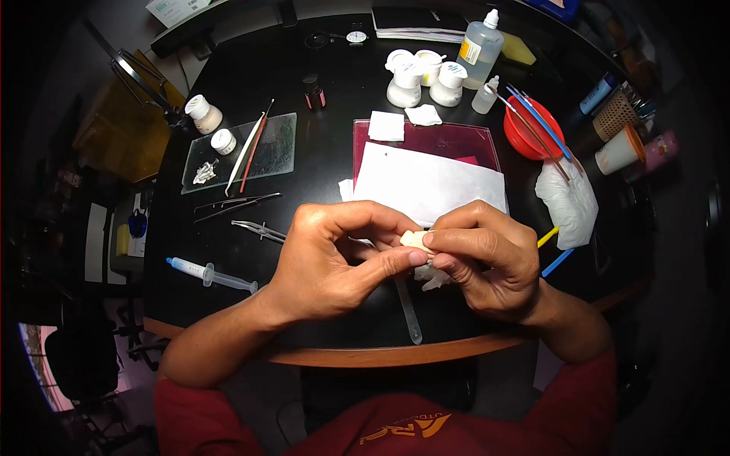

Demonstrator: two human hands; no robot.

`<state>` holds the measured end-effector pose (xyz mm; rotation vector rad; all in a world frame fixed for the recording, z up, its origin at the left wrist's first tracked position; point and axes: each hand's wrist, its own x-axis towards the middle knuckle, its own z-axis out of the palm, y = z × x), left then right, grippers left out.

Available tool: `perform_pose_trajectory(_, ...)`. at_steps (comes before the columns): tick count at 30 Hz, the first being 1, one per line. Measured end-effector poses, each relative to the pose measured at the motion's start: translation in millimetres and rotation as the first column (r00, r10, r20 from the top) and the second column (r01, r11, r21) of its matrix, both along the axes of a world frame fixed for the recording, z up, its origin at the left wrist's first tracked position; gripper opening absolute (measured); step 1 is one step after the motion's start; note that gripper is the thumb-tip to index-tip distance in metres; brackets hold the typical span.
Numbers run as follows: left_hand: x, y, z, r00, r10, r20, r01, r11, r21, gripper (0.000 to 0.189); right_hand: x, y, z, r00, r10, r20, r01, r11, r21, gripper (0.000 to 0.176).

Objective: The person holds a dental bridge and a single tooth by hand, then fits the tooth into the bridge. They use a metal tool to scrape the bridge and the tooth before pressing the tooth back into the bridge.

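A small cream-coloured piece (415,239), which looks like a dental cast, is pinched between both hands above the front of the table. My left hand (334,254) grips it from the left with thumb and fingers. From the right, my right hand (490,254) closes on it with thumb and index finger; the fingers cover much of its surface. Below the hands lies a clear spatula-like stick (409,311), its upper end hidden. Crumpled white tissue (433,277) shows partly beneath my right hand. Just beyond, a white paper sheet (426,182) rests on a dark red glass slab (464,135).
At left are a glass plate (275,144) with instruments, tweezers (258,230) and a syringe (209,273). White jars (404,90) and a clear bottle (480,49) stand at the back. A red bowl (525,137) holding brushes and a white cloth (570,201) are at right.
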<state>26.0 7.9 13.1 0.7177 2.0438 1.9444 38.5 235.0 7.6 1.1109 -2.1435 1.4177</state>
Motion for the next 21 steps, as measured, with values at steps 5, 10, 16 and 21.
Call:
perform_pose_trajectory(5, -0.1, 0.4, 0.4, 1.000, -0.003, 0.002, 0.003, 0.999, 0.032, 0.022, 0.2, -0.4, -2.0, 1.000, -0.008, -0.026, 0.008, 1.000, -0.014, 0.026)
perform_pose_trajectory(10, 0.3, 0.3, 0.4, 1.000, 0.006, 0.003, -0.006, 0.999, 0.050, 0.022, -0.5, 0.3, -6.8, 1.000, -0.008, -0.008, 0.008, 0.999, -0.051, 0.032)
perform_pose_trajectory(16, 0.4, 0.2, 1.4, 1.000, 0.009, 0.005, -0.009, 0.999, 0.041, 0.021, -0.3, 0.3, -1.4, 1.000, -0.007, -0.012, 0.008, 0.999, 0.036, 0.028)
perform_pose_trajectory(21, 0.5, 0.7, 1.3, 1.000, 0.005, 0.019, -0.006, 0.999, 0.039, 0.020, 0.6, 0.0, 0.2, 1.000, -0.015, -0.008, 0.015, 1.000, 0.025, 0.027)
